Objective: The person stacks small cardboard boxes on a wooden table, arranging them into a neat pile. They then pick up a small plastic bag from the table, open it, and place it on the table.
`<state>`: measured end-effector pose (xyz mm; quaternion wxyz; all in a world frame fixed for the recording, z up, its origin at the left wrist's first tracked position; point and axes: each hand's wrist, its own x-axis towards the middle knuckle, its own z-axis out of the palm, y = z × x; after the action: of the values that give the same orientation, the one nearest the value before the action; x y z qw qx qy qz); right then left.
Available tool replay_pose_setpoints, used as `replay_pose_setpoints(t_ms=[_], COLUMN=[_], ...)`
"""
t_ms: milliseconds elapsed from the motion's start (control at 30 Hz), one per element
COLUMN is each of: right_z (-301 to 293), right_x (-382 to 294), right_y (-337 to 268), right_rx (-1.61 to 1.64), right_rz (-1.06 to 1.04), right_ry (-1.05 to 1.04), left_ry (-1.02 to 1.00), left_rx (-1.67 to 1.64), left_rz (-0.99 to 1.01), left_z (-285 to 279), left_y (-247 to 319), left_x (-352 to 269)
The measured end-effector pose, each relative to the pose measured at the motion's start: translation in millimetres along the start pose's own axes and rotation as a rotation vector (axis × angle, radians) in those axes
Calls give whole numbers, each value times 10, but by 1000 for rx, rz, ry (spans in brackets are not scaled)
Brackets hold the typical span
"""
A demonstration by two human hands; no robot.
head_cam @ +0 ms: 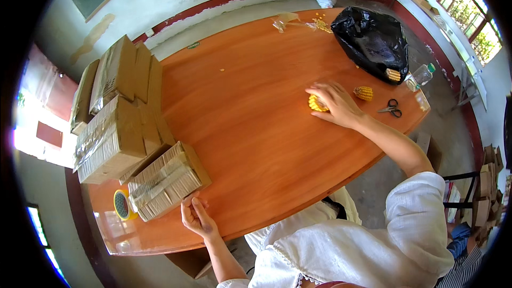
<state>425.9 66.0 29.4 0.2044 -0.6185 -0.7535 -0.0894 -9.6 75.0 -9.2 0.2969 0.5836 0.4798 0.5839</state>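
My right hand (338, 106) is around a short piece of yellow corn cob (318, 103) on the orange wooden table (256, 100). Just beyond that hand lies a second piece of corn cob (363, 93), with black-handled scissors (392, 109) near it. At the table's near edge, my left hand (199, 216) has its fingers curled in, and nothing shows in it. It is beside the lower corner of a taped cardboard box (170, 182); whether it touches the box is hard to tell.
Several cardboard boxes (116, 136) are stacked at the left, with a yellow tape roll (125, 205) before them. A black plastic bag (370, 44) occupies the far right, beside a clear bottle (421, 77). Loose corn kernels (322, 25) and clear plastic film (286, 21) lie at the far edge.
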Motion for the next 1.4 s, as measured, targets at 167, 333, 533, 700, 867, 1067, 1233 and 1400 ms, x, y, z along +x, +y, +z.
replay_pose_setpoints(t_ms=[167, 333, 533, 700, 867, 1067, 1233, 1400], right_z=[-631, -536, -385, -435, -498, -689, -573, -514], right_x=[-524, -951, -863, -832, -760, -421, -166, -53], right_y=[32, 157, 625, 994, 1056, 1401, 1557, 1537], right_rx=[101, 186, 76, 0, -41, -6, -105, -116], right_rz=[283, 251, 290, 354, 341, 540, 342, 423], right_ry=[88, -101, 114, 64, 139, 269, 44, -37], left_ry=[-18, -46, -55, -44, -7, -26, -20, -27], left_rx=[20, 24, 31, 14, 53, 40, 48, 48], left_rz=[-15, -7, 4, -1, -9, 7, 12, -4], left_z=[-39, 24, 16, 26, 6, -10, 21, 10], left_y=[-53, -36, -6, -37, -76, -110, -104, -142], left_x=[-27, -12, 11, 5, -22, -16, -7, -9])
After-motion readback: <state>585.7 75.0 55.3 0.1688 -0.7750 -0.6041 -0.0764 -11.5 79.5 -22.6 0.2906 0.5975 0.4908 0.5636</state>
